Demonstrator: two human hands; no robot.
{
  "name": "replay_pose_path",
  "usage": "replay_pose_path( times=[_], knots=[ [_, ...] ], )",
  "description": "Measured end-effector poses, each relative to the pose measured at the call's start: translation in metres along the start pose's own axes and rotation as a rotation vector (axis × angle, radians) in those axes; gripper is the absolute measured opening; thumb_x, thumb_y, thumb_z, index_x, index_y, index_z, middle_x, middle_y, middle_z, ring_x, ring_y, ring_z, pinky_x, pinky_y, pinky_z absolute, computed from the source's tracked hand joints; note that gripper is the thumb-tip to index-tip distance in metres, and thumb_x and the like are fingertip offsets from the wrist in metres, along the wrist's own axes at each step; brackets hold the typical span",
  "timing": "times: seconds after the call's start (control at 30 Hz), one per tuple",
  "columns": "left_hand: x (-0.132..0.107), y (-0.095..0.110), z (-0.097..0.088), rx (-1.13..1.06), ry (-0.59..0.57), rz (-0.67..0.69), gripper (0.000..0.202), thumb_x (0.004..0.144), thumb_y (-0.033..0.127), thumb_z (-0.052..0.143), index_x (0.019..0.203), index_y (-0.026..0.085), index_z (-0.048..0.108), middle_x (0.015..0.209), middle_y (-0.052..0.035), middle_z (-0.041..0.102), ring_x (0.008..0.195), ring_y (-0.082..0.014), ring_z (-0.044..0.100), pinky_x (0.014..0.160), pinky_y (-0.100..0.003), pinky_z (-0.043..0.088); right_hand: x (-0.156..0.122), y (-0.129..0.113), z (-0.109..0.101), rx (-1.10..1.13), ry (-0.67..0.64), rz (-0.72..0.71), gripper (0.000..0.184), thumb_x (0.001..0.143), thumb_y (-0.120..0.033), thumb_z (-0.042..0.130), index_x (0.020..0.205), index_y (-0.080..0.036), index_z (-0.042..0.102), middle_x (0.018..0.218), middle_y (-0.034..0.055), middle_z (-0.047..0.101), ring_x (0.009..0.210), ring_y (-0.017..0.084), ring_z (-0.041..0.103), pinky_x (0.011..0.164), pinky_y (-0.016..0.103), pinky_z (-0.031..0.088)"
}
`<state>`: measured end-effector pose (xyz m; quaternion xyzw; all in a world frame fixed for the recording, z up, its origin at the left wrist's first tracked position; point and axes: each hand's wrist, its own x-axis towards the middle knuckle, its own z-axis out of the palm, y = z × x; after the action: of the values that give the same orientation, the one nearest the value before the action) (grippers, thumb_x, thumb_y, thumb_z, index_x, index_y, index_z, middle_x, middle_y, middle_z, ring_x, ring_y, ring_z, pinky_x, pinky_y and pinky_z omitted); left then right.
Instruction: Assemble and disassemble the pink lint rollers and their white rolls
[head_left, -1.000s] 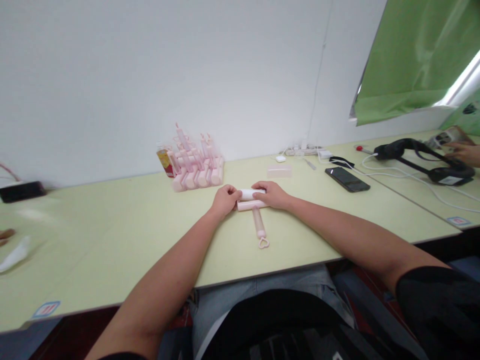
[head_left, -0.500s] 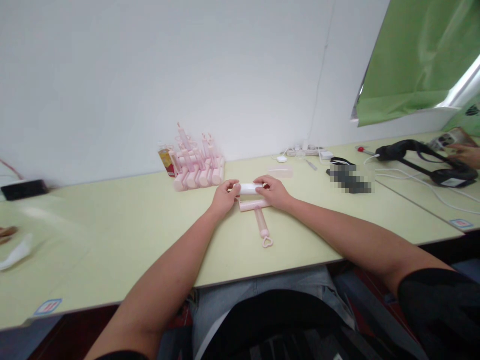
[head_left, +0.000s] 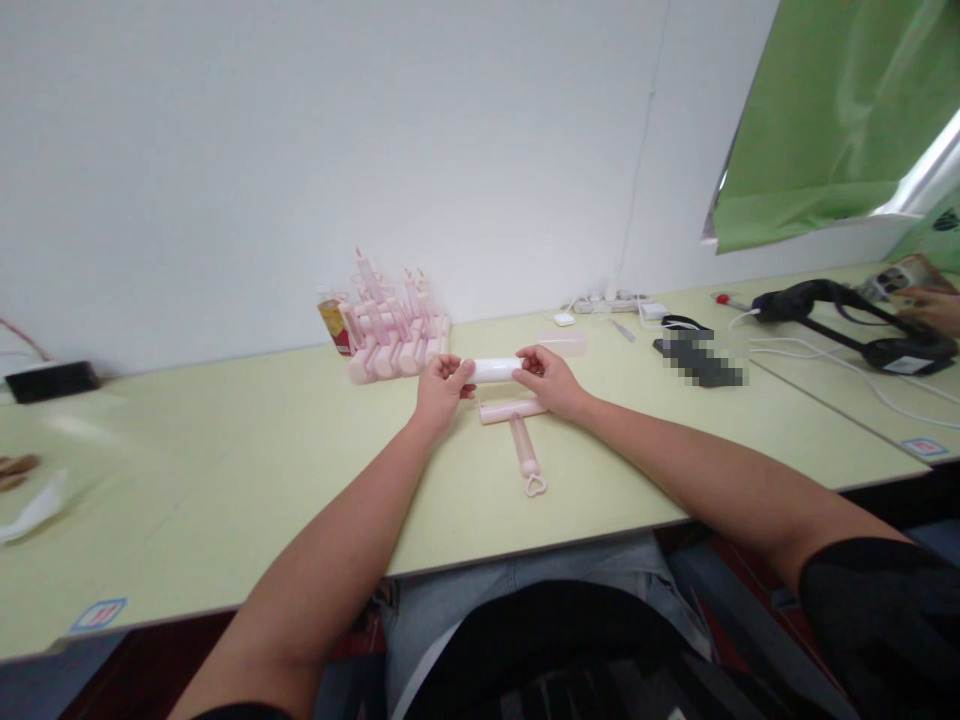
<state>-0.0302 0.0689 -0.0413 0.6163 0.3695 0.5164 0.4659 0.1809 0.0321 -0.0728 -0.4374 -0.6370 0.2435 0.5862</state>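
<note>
Roll (head_left: 493, 371), white and smooth, is pinched near its two ends by the left hand (head_left: 441, 392) and the right hand (head_left: 553, 382), one grasping each end. It lies roughly along the line of the far edge of the tabletop (head_left: 262, 480); whether it touches the surface I cannot tell. Closer to the near edge, a pink T-shaped handle (head_left: 525, 445) rests with its crossbar near the roll, the bar's right end beside the right hand, and its heart-shaped ring (head_left: 535, 486) toward that edge. By the far edge, left of the hands, stands a cluster of pink pieces (head_left: 409, 357), a yellow-and-red packet (head_left: 334, 322) beside it. A translucent pink cover (head_left: 566, 346) lies beyond the right hand. Toward the right end are a dark thing blurred into blocks (head_left: 701, 362), a black headset (head_left: 889, 352) and another person's hand (head_left: 934, 308).
</note>
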Motion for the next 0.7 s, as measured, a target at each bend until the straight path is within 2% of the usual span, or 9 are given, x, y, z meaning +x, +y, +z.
replay_pose_path(
  times=[0.17,0.43,0.7],
  knots=[
    [-0.0010,0.0054,-0.0004,-0.007,0.008,-0.029,0.051,0.066,0.055,0.074,0.091,0.017,0.048,0.070,0.0038,0.057,0.049,-0.0082,0.059,0.041,-0.019,0.047,0.0005,0.0021,0.0012,0.108,-0.001,0.006,0.039,0.076,-0.040,0.066,0.107,-0.018,0.058,0.086,0.0010,0.056,0.074,0.013,0.053,0.068,0.028,0.052],
    [-0.0003,0.0056,-0.0013,-0.065,-0.008,0.021,0.048,0.066,0.051,0.075,0.086,0.018,0.047,0.065,0.0052,0.054,0.043,-0.0090,0.056,0.034,-0.018,0.042,0.0005,0.0036,0.0000,0.170,-0.027,0.017,0.039,0.076,-0.042,0.068,0.106,-0.019,0.059,0.083,0.0007,0.060,0.069,0.013,0.058,0.066,0.030,0.055],
    [-0.0034,0.0026,0.0013,-0.038,0.019,0.045,0.042,0.073,0.052,0.069,0.075,0.018,0.045,0.056,0.0052,0.051,0.040,-0.0109,0.056,0.030,-0.017,0.038,0.0009,0.0003,0.0003,0.225,-0.022,-0.007,0.037,0.076,-0.038,0.068,0.108,-0.020,0.060,0.090,0.0020,0.060,0.071,0.013,0.057,0.064,0.030,0.056]
  ],
)
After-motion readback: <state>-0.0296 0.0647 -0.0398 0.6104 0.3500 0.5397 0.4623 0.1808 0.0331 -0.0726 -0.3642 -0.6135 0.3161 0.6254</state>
